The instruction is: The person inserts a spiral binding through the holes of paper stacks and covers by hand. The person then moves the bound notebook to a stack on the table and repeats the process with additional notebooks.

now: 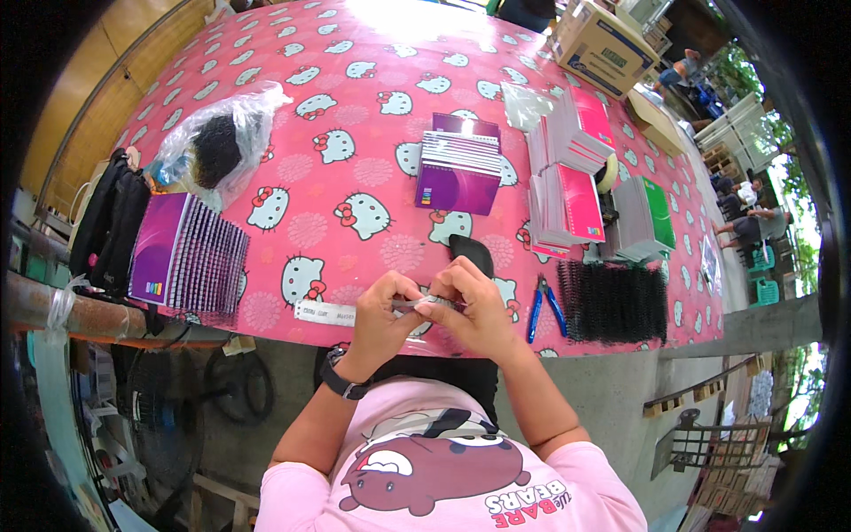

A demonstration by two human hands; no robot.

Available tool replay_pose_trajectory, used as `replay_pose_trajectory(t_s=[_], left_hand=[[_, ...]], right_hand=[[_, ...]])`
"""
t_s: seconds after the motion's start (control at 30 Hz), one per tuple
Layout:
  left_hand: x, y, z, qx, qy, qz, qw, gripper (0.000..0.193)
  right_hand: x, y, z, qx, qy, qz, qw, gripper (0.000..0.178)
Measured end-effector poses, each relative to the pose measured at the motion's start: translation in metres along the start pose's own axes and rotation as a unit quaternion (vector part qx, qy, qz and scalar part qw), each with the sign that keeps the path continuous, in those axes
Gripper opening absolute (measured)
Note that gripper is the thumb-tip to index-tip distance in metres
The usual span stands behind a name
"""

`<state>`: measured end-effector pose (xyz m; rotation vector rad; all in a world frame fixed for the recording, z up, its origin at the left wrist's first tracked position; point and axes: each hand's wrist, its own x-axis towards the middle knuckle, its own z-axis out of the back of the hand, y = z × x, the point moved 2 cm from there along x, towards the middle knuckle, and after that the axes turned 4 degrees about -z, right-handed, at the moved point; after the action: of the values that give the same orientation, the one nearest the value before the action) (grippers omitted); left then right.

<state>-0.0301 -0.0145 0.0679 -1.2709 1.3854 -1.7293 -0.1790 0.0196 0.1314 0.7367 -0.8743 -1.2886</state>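
Note:
My left hand (385,321) and my right hand (475,309) meet above the table's near edge, with fingertips pinched together. Between them is a small, thin greyish-white piece (409,306), mostly covered by the fingers, so its kind is unclear. A white printed strip (324,312) lies flat beside my left hand. Just beyond my right hand rests a dark, flat black object (471,254), partly hidden by the fingers. To the right of that hand are blue-handled pliers (545,307), handles spread toward me, and a bundle of black spiral binding coils (614,301).
Purple spiral notebooks stand at left (188,257), with more in a stack (459,168) at centre. On the right are pink notebooks (574,206), green notebooks (651,217) and a tape roll (608,174). A plastic bag (222,146), black bag (115,222) and cardboard box (605,49) edge the pink-covered table (310,186).

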Motion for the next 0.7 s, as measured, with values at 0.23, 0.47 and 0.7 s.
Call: replay_pose_trajectory(t_s=[0.23, 0.47, 0.7], left_hand=[[-0.002, 0.004, 0.002, -0.087, -0.015, 0.029, 0.996, 0.025], [-0.009, -0.015, 0.032, -0.019, -0.056, 0.057, 0.997, 0.020], [-0.007, -0.153, 0.185, 0.342, -0.436, -0.148, 0.820, 0.039]], right_hand=[[-0.002, 0.006, -0.008, -0.038, 0.010, 0.069, 0.997, 0.016], [0.006, 0.016, -0.019, -0.083, 0.005, 0.129, 0.988, 0.037], [0.001, 0.002, 0.028, -0.037, -0.137, 0.102, 0.985, 0.041]])
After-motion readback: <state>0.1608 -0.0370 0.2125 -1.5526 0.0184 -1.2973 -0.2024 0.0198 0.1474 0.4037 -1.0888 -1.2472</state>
